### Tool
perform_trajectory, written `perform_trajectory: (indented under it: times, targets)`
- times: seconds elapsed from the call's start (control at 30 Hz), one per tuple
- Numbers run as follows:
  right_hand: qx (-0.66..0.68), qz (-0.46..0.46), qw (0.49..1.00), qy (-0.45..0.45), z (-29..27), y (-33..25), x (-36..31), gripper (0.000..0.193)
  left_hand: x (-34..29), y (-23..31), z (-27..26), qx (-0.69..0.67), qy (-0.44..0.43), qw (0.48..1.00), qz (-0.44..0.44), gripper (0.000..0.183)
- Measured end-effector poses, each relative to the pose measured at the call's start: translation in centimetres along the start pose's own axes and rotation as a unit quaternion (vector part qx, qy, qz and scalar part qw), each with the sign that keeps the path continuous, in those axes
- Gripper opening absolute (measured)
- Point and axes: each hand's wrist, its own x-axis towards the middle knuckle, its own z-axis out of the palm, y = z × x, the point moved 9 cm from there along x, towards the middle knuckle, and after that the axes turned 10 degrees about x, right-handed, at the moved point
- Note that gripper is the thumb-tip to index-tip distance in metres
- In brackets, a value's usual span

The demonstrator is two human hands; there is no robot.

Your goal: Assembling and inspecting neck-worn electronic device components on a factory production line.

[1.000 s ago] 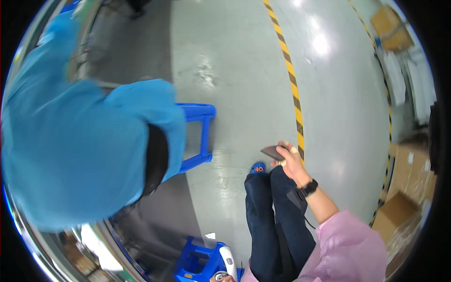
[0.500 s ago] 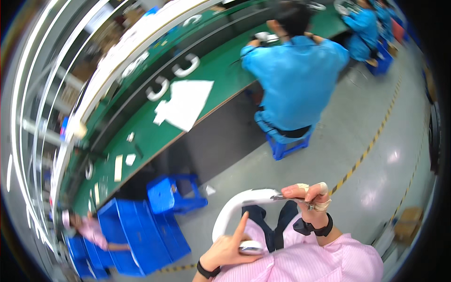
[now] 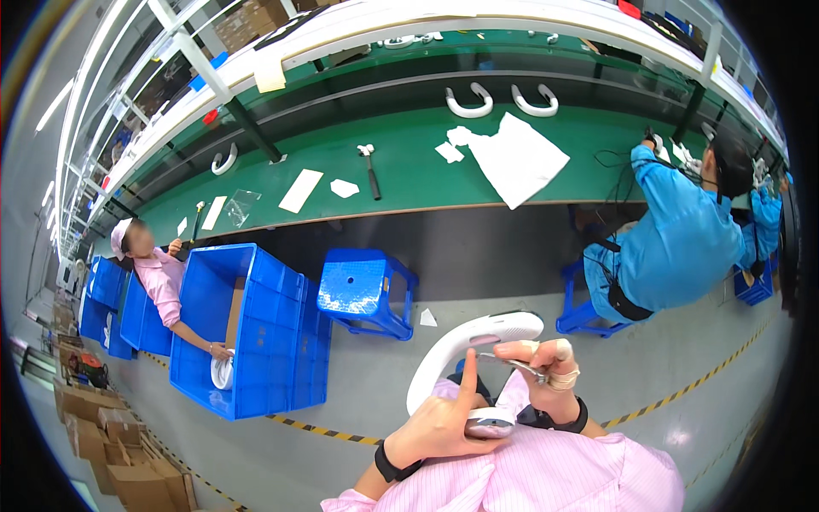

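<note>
A white U-shaped device (image 3: pixel 437 363), like a neck massager, is upheld in front of my chest. My left hand (image 3: pixel 437 424) grips its near end, with the index finger stretched out toward the inner side of the curve. In my right hand (image 3: pixel 556 380) is a slim, pointed silver metal tool (image 3: pixel 514 363); its exact kind is hard to make out. The tool's tip lies close to my left index fingertip, by the device's inner edge. Pale tape or covers wrap several right fingertips.
Ahead runs a long green workbench (image 3: pixel 401 183) bearing a white sheet (image 3: pixel 516 162), a hammer (image 3: pixel 370 171) and more U-shaped devices (image 3: pixel 469 104). Blue stool (image 3: pixel 354 286) and blue crates (image 3: pixel 281 341) stand before it. One person in pink (image 3: pixel 158 277) reaches into a crate; another in blue (image 3: pixel 674 243) sits right.
My view has swung left, so the bench now runs across the top and the seated person in blue appears farther right. Both hands still hold the device and tool, which have come closer together.
</note>
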Motion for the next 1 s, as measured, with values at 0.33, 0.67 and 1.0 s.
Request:
perform_trajectory:
  times: [0.33, 0.67, 1.0]
  targets:
    - [0.061, 0.265, 0.959, -0.079, 5.9, 10.9, 5.8, 0.028, -6.1, -10.3, -4.4, -0.024, 0.162, 0.976, -0.143, 0.125]
    - [-0.124, 0.356, 0.916, 0.136, -8.6, 19.7, 18.3, 0.020, -14.4, -22.1, -5.1, -0.198, 0.317, 0.833, -0.408, 0.095]
    - [-0.120, 0.553, 0.824, -0.021, -24.7, 48.4, 23.1, 0.014, -14.4, -29.8, -8.4, -0.234, 0.429, 0.612, -0.622, 0.102]
